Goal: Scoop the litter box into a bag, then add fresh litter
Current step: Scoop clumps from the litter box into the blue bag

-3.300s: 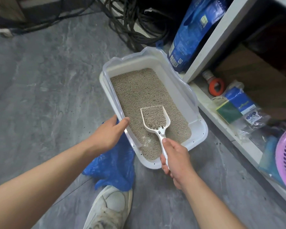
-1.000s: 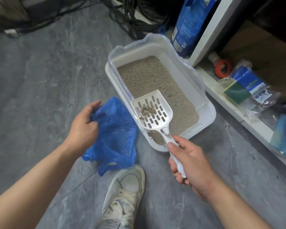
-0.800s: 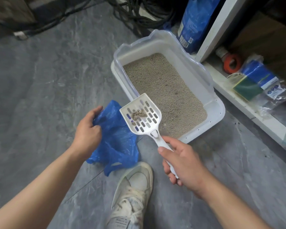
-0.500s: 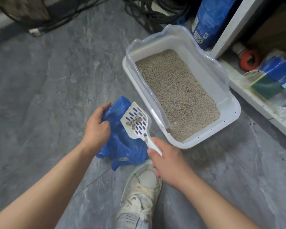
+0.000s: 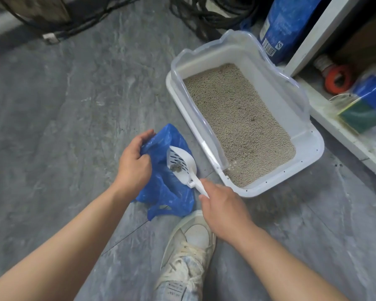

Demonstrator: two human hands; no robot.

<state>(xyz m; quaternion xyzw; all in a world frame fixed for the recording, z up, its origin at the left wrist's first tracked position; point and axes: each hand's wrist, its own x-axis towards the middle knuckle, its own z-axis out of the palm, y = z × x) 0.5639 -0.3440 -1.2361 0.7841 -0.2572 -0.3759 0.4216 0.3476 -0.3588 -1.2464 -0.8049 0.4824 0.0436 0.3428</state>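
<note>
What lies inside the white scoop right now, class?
A small clump of soiled litter sits in the slotted scoop, held over the blue bag. The bag's inside is hidden by its folds.

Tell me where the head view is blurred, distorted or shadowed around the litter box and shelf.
Head view: the shelf items at the right edge are smeared by motion blur; wide-angle distortion bows the shelf edge; a soft shadow falls on the floor beside the litter box; the scoop, blue bag and both hands stay fairly sharp.

Head view, steeply downward — floor (image 5: 52,127) near
</note>
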